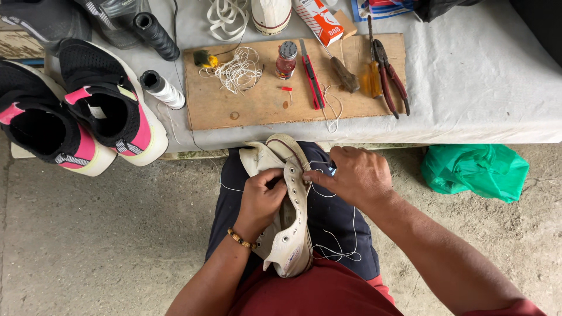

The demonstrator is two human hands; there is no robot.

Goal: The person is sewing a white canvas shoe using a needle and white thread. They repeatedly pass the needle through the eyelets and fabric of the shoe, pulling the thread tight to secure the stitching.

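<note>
A cream high-top shoe [288, 199] lay on the lap, the left hand [261, 199] clamped inside its opening and the right hand [355, 175] pinching white thread [333, 248] at the eyelets. Beyond stood a cloth-covered table [480, 82] above a concrete floor [105, 246].

Pliers [391, 79], black-pink sneakers [76, 108], green bag [477, 171]

Surface [480, 76] under grey cloth carries a wooden board [263, 99], 2 thread spools [161, 88], 2 black-and-pink sneakers [108, 99]. Concrete floor [105, 234] holds a green plastic bag [477, 171].
</note>
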